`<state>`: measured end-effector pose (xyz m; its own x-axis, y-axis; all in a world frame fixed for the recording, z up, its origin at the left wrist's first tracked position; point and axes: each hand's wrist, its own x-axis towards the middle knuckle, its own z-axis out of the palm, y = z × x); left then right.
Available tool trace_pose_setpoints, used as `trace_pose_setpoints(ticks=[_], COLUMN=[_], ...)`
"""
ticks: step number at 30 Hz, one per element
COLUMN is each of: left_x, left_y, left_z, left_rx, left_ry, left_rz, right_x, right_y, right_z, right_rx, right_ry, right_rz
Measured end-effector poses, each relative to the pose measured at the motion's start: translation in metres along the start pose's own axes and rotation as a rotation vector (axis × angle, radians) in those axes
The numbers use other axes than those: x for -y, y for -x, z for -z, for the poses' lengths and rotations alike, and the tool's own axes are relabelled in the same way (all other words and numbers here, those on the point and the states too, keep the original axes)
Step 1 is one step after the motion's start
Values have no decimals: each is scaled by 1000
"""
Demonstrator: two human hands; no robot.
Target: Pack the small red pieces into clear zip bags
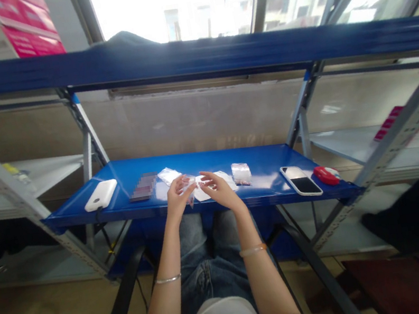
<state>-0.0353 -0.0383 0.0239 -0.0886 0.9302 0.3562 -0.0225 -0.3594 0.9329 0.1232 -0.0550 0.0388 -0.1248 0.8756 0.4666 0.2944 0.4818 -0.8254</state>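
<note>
Above the blue shelf's front edge, my left hand [178, 197] pinches a small clear plastic bag [191, 197], which hangs below the fingers. My right hand [220, 190] is close beside it, its fingers curled together at the bag's right side. Whatever is between those fingertips is too small and blurred to make out. Under my hands lies a white sheet or packet [201, 195], partly covered by the right hand. Just behind the left hand is a white and clear packet [168, 175]. To the right of my hands sits a clear packet with small reddish pieces [242, 174].
On the blue shelf [261, 156], a white device with a cable [100, 195] lies at left, near a blurred-out dark item [144, 187]. A phone [301, 181] and a red object [326, 175] lie at right. Metal posts and an upper blue beam [193, 58] frame the space.
</note>
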Motion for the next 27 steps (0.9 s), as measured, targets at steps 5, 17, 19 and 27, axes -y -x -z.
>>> trace_pose_setpoints(ticks=[5,17,19,27], left_x=[-4,-11,-12,-15], left_y=[1,3,2,3], left_z=[-10,-7,-5,-6], left_rx=[-82,-30,-55,-77], left_ry=[117,185,186,133], left_rz=[21,46,50,50], right_x=[2,2,4,0], right_y=[3,-3,-3,-5], right_z=[-6,-2,1,2], right_rx=[122,45,9,-173], right_ry=[-36,-288,-328,-314], right_rz=[-41,-82,-92,-81])
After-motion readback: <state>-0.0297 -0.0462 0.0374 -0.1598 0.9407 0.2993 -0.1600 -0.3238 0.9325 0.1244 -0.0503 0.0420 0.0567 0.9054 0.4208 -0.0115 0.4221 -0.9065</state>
